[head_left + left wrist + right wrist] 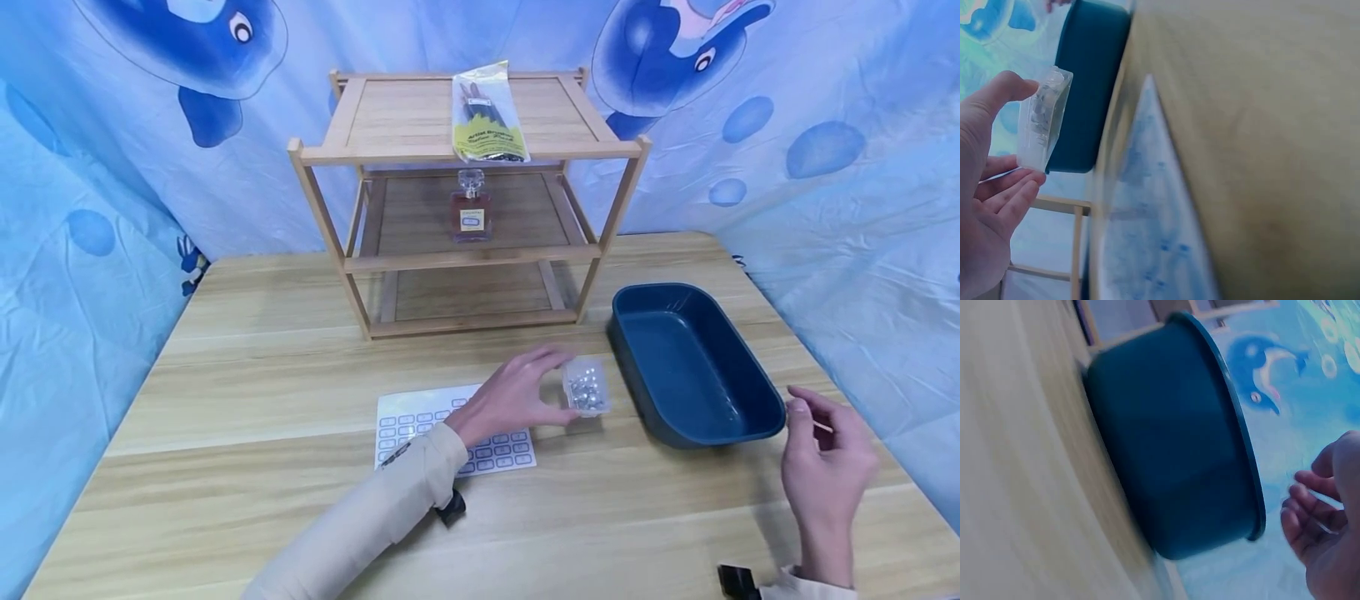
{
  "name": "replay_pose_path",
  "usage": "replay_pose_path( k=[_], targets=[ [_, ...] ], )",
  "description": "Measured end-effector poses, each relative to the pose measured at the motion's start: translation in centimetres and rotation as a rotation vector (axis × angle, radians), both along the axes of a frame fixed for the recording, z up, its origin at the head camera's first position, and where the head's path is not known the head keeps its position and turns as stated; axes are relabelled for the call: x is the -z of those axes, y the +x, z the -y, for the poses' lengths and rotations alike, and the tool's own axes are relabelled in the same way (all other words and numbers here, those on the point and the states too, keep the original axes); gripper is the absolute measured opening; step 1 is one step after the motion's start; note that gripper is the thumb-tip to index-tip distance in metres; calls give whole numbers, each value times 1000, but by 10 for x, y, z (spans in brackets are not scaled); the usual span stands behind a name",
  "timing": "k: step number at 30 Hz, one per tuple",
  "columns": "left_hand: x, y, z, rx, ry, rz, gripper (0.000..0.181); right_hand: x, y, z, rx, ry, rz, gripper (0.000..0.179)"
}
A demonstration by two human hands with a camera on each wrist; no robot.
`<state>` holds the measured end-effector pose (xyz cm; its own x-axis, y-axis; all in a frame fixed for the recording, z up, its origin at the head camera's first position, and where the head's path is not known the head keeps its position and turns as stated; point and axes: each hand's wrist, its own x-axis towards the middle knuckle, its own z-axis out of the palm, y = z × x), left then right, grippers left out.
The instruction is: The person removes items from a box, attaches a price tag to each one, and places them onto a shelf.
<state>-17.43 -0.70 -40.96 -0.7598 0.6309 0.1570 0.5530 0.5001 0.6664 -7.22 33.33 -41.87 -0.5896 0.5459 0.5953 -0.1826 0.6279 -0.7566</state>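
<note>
My left hand [521,392] holds a small clear plastic box [587,386] between thumb and fingers, just left of the dark teal basin [678,367]. Small shiny silvery pieces lie inside the box; their kind is too small to tell. The left wrist view shows the thumb on one edge of the box [1044,119] and the fingertips at the opposite edge. My right hand [828,458] hovers by the basin's near right corner, fingers loosely bent and holding nothing. A sheet of printed labels [420,417] lies partly hidden beneath my left forearm.
A wooden three-tier rack [472,258] stands at the back of the table [247,375]. A packet of artist brushes [487,117] lies on its top shelf, and a labelled perfume bottle [471,208] stands on the middle one. Blue dolphin-print cloth [840,83] hangs around the table.
</note>
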Motion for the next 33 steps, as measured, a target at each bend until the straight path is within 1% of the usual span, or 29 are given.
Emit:
replay_pose_path(
  k=[2, 4, 8, 11, 14, 17, 21, 24, 27, 29, 33],
  targets=[
    [3, 2, 2, -9, -11, 7, 83, -2, -3, 8, -54, 38, -79, 20],
    [6, 4, 4, -20, -19, 15, 83, -3, -6, 17, -127, 75, -150, 18],
    [10, 6, 9, -46, -47, 0, 82, -4, -13, 37, -268, 165, -235, 16],
    [12, 7, 11, -57, -62, -9, 81, -5, -17, 52, -357, 230, -242, 16],
    [13, 7, 12, -46, -75, -18, 81, -7, -22, 69, -440, 263, -236, 14],
    [15, 7, 13, -31, -95, -35, 79, -8, -28, 86, -511, 283, -202, 14],
    [17, 8, 13, -20, -109, -26, 78, -6, -35, 103, -590, 307, -162, 21],
    [19, 8, 13, -16, -121, -24, 77, -4, -39, 113, -658, 328, -158, 22],
    [20, 9, 12, -15, -135, -45, 78, -1, -43, 119, -724, 344, -162, 20],
    [20, 10, 12, -20, -140, -46, 78, 1, -44, 123, -759, 349, -149, 20],
    [19, 11, 14, -30, -153, -13, 87, 2, -46, 128, -800, 357, -94, 23]
  ],
)
